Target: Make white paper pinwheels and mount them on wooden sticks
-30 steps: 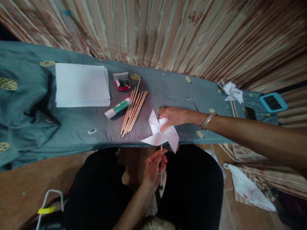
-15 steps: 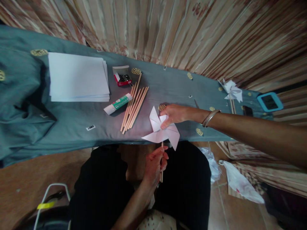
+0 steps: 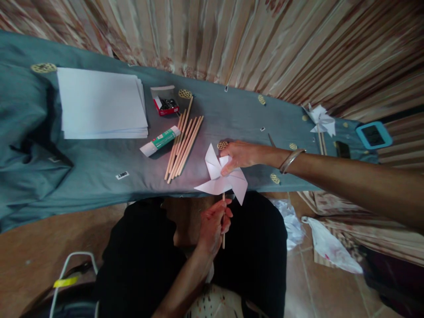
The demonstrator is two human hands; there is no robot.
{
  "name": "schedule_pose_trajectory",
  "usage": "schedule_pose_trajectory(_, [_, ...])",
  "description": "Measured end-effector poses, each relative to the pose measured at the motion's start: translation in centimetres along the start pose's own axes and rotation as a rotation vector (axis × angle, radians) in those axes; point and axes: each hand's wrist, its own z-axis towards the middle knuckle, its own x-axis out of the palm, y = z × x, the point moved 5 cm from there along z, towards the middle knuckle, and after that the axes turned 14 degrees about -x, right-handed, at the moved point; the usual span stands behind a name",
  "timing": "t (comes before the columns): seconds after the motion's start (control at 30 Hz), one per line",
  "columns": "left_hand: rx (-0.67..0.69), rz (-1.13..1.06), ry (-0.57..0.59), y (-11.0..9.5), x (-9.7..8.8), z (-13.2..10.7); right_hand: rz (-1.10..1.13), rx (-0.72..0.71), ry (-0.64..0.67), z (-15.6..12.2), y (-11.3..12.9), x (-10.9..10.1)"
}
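Evidently a two-handed hold, the white paper pinwheel [image 3: 217,185] at the centre of the clock, over the near edge of the grey-green tablecloth [image 3: 232,115]; whether it touches the cloth, cannot tell. Left hand [image 3: 212,223] at six o'clock, closed round the wooden stick [image 3: 224,240] that runs down from the blades, lower end poking out beneath the grip. Right hand [image 3: 238,154] at one o'clock, thumb pinched on the pinwheel's face near the middle, other fingers mostly hidden. Hands apart, linked only through stick and paper. To do this well, in my judgement: steady the stick close under the blades so it cannot roll, press near the middle and square to the paper, fingers off the curled folds, which probably crease easily. A crooked push would likely tilt the blades or tear the centre. Spare sticks [image 3: 184,148] lie loosely bunched at ten o'clock, glue stick [image 3: 161,140] just beyond them; open red-and-white box [image 3: 166,111] of small dark pieces, kind unclear, towards half past ten; second pinwheel [image 3: 320,120] near two.
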Motion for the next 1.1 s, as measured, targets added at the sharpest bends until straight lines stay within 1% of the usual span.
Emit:
schedule_pose_trajectory(0.23, [-0.009, 0.009, -0.017, -0.1, 0.0, 0.0, -0.022, -0.031, -0.033, 0.1, -0.2, 0.1])
schedule_pose_trajectory(0.4, [0.035, -0.001, -0.003, -0.3, 0.1, 0.0, -0.039, -0.058, -0.043, -0.1, 0.2, 0.0])
schedule_pose_trajectory(0.57, [0.061, 0.015, 0.039, -0.4, 0.0, 0.0, 0.031, -0.098, -0.041, -0.6, 0.2, 0.0])
schedule_pose_trajectory(0.73, [0.086, 0.060, 0.030, -0.7, 0.5, -0.6, 0.090, -0.124, -0.052, -1.8, 0.8, -0.4])
schedule_pose_trajectory(0.83, [0.102, 0.083, 0.037, -1.1, 1.3, -1.1, 0.099, -0.111, -0.113, -3.0, 1.7, -1.3])
schedule_pose_trajectory(0.93, [0.126, 0.095, 0.061, -1.7, 2.2, -1.6, 0.105, -0.096, -0.204, -4.3, 2.3, -2.4])
schedule_pose_trajectory(1.03, [0.157, 0.111, 0.079, -2.4, 3.1, -2.2, 0.149, -0.111, -0.340, -5.7, 2.2, -3.7])
schedule_pose_trajectory(1.1, [0.183, 0.139, 0.086, -3.0, 3.7, -2.7, 0.216, -0.136, -0.488, -7.0, 1.8, -4.7])
